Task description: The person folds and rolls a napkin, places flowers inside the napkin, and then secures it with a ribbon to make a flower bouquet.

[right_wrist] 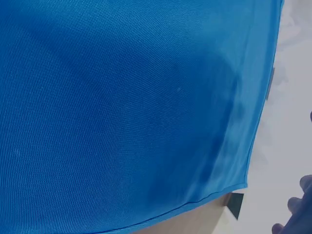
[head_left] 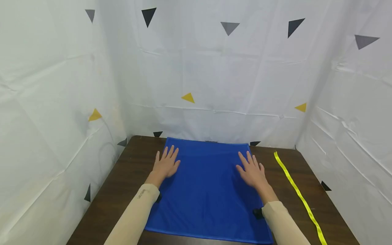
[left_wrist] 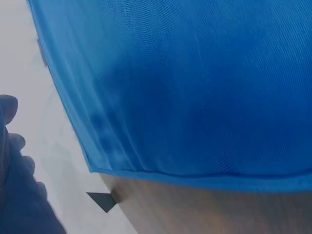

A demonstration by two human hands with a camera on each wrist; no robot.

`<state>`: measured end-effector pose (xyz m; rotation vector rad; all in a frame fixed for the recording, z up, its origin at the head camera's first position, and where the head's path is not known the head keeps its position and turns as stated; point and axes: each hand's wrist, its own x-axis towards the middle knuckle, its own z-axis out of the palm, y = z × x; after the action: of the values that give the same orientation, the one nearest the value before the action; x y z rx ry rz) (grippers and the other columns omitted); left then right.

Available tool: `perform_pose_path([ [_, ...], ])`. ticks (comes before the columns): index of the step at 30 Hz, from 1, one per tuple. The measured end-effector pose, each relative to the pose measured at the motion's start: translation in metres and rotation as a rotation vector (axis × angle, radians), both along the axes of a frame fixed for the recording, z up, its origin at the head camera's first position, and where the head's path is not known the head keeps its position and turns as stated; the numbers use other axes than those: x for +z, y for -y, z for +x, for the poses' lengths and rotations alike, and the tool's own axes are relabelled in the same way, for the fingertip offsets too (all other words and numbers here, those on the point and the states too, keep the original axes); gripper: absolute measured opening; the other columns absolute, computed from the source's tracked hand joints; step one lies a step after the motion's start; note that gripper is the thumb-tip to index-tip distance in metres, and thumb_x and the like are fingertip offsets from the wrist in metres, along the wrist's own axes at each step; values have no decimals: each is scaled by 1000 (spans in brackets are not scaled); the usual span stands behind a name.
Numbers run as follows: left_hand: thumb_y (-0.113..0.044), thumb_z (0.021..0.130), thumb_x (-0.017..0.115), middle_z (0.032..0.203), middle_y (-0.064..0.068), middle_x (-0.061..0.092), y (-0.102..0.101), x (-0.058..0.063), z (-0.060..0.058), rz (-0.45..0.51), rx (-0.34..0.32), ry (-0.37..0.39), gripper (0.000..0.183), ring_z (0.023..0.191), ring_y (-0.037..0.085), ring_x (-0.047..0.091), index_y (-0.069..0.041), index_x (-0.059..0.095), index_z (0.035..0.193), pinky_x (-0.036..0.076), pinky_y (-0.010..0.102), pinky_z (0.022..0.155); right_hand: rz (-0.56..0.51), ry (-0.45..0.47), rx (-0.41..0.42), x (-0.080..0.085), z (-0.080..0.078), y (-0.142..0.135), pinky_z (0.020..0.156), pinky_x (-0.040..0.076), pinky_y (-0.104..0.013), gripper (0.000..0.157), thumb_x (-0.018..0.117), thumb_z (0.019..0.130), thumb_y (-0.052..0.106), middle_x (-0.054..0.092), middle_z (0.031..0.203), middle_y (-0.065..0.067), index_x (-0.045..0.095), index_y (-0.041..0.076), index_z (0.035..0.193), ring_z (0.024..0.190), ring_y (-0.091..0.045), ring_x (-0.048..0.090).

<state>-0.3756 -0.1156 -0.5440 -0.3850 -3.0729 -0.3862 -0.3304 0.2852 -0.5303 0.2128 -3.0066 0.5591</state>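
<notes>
A blue cloth (head_left: 205, 177) with a hemmed border lies spread out on the dark wooden table, its far edge close to the back wall. Over its left side is my left hand (head_left: 165, 166), fingers straight and spread, holding nothing. My right hand (head_left: 252, 172) is over the right side, fingers likewise extended with nothing in them. Both hands cast shadows on the fabric. In the left wrist view, fingertips (left_wrist: 17, 141) show at the left edge beside the cloth (left_wrist: 195, 97). The right wrist view has fingertips (right_wrist: 294, 204) at its lower right, past the cloth's corner.
A long yellow ribbon (head_left: 297, 190) runs along the right part of the table (head_left: 116, 194). White sheets (head_left: 214, 68) printed with black, grey and yellow triangles hang at the back and on both sides. Slight wrinkles cross the cloth near its front edge.
</notes>
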Motion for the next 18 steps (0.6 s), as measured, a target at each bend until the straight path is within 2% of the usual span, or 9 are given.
perform_pose_path([
  [3, -39, 115, 43, 180, 8, 24, -9, 8, 1, 34, 33, -118, 62, 167, 35, 22, -20, 27, 172, 5, 71, 130, -58, -69, 33, 4, 1, -2, 122, 22, -79, 64, 52, 114, 33, 26, 176, -24, 29, 14, 171, 162, -50, 25],
  [6, -31, 112, 51, 163, 10, 52, -25, 24, 4, 113, 53, -285, 51, 151, 34, 47, -17, 49, 161, 13, 72, 128, -137, -122, 58, 9, 5, -5, 120, 33, -74, 60, 55, 113, 27, 40, 170, -22, 37, 11, 168, 155, -48, 40],
  [8, -26, 109, 55, 150, 10, 62, -40, 36, 8, 153, 48, -375, 43, 142, 34, 54, -17, 59, 151, 19, 72, 126, -179, -140, 47, 12, 8, -7, 118, 39, -71, 56, 56, 113, 25, 47, 166, -22, 42, 11, 166, 151, -48, 47],
  [10, -24, 108, 58, 142, 8, 66, -56, 48, 14, 172, 30, -433, 35, 139, 34, 55, -17, 67, 141, 21, 72, 125, -192, -159, 13, 12, 10, -11, 110, 49, -67, 52, 56, 113, 26, 56, 159, -20, 48, 12, 162, 142, -46, 57],
  [12, -25, 108, 60, 140, 6, 66, -71, 58, 20, 181, 6, -455, 29, 141, 33, 51, -19, 70, 134, 22, 72, 125, -194, -196, -35, 13, 13, -14, 94, 59, -58, 45, 58, 111, 26, 68, 146, -17, 58, 14, 155, 126, -41, 69],
  [13, -26, 108, 59, 140, 4, 65, -78, 62, 23, 174, -5, -457, 27, 143, 32, 49, -20, 71, 132, 22, 71, 125, -200, -215, -58, 13, 14, -16, 83, 60, -52, 40, 59, 111, 25, 73, 136, -15, 63, 14, 149, 112, -37, 74],
  [15, -29, 110, 57, 139, 1, 65, -92, 69, 29, 164, -53, -443, 25, 144, 30, 47, -23, 72, 129, 21, 70, 125, -209, -251, -102, 14, 18, -20, 63, 54, -41, 31, 60, 110, 23, 80, 116, -11, 71, 15, 137, 85, -28, 74],
  [16, -31, 111, 57, 139, 0, 65, -98, 72, 32, 151, -100, -426, 24, 143, 29, 47, -25, 72, 128, 23, 69, 125, -215, -261, -122, 15, 20, -22, 58, 49, -37, 27, 60, 109, 22, 80, 109, -9, 74, 15, 131, 76, -23, 70],
  [18, -31, 111, 59, 136, -5, 68, -110, 75, 40, 146, -265, -378, 22, 138, 24, 55, -28, 73, 127, 31, 62, 124, -217, -255, -159, 15, 24, -28, 55, 44, -34, 25, 60, 109, 23, 80, 102, -8, 75, 14, 126, 68, -19, 63],
])
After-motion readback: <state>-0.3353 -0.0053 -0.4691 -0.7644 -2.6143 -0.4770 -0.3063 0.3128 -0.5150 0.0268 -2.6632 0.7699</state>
